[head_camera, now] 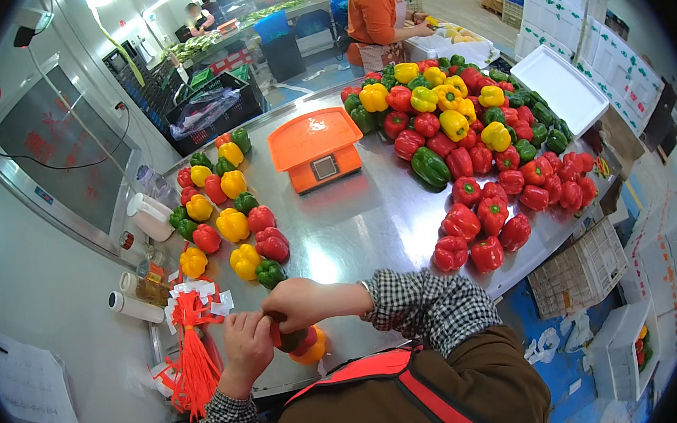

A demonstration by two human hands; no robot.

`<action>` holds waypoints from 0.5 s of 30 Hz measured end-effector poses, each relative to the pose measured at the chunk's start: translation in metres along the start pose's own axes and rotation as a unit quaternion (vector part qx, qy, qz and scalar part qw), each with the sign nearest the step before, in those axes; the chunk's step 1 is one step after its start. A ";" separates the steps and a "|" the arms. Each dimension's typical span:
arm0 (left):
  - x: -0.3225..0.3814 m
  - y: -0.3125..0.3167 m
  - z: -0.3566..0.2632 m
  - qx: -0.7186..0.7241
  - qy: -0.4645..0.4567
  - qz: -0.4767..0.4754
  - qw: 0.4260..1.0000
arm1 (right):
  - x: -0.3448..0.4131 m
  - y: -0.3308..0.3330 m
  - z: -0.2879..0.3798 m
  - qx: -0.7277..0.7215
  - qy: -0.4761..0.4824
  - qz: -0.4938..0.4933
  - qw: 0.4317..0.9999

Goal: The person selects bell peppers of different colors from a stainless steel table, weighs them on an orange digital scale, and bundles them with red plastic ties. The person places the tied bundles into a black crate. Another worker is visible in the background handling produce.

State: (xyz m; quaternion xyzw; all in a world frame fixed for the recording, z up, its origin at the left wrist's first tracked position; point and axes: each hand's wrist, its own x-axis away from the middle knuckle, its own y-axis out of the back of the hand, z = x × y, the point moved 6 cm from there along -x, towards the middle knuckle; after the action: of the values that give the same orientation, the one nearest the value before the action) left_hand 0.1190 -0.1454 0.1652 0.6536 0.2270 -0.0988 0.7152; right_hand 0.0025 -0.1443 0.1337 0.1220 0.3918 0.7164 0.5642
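My left hand (246,344) and my right hand (298,304) meet at the near edge of the metal table. Between them is a strip of red material, partly hidden by the fingers. Below my right hand lie a dark green bell pepper (292,340) and a yellow bell pepper (311,347), with a red one between. A green bell pepper (270,273) touches the far side of my right hand. Rows of red, yellow and green peppers (233,224) run away from me. A bunch of orange-red mesh strips with white tags (193,354) hangs left of my left hand.
An orange scale (317,147) stands mid-table. A large heap of bell peppers (454,125) covers the right side, beside a white foam lid (560,91). Bottles (136,307) and a white jug (149,217) line the left wall. A co-worker (376,17) stands beyond the table.
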 end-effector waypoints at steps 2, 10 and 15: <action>-0.002 0.001 -0.001 -0.005 -0.011 -0.001 1.000 | -0.003 0.004 0.005 0.048 0.020 0.014 0.999; 0.000 -0.004 0.009 0.034 0.063 -0.029 0.997 | 0.004 -0.009 -0.038 -0.434 -0.160 -0.008 0.887; -0.006 -0.006 0.008 0.000 0.048 -0.023 0.999 | -0.001 0.002 -0.028 -0.259 -0.058 -0.032 0.964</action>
State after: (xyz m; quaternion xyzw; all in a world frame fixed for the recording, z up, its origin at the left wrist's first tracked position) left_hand 0.1128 -0.1552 0.1632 0.6521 0.2756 -0.0836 0.7012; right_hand -0.0156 -0.1574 0.1166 0.0007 0.1627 0.7667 0.6211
